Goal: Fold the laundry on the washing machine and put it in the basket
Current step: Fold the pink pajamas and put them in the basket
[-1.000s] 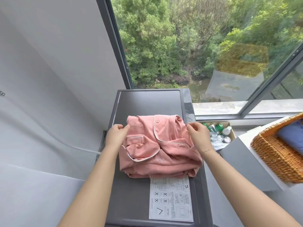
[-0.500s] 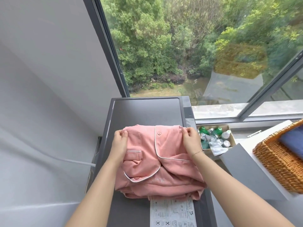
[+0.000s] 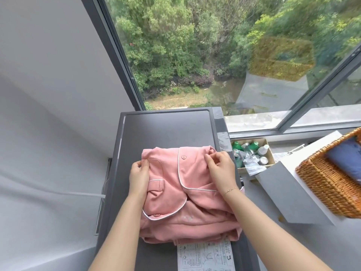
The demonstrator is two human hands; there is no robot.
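Observation:
A pink pyjama top (image 3: 187,194) with white piping lies folded in a bundle on the grey washing machine top (image 3: 166,130). My left hand (image 3: 139,177) pinches the fabric at the bundle's far left corner. My right hand (image 3: 221,170) pinches the fabric at its far right corner, near the collar. The wicker basket (image 3: 320,184) stands to the right on a grey and white box, with a folded blue garment (image 3: 345,159) inside it.
A cardboard box of green and white bottles (image 3: 252,153) sits on the floor between the machine and the basket's stand. A printed label (image 3: 206,257) is stuck on the machine's near edge. A white wall runs along the left, and a large window stands behind.
Both hands have moved inward over the far corners of the pink bundle and now pinch the fabric there. The view has shifted closer and lower over the machine.

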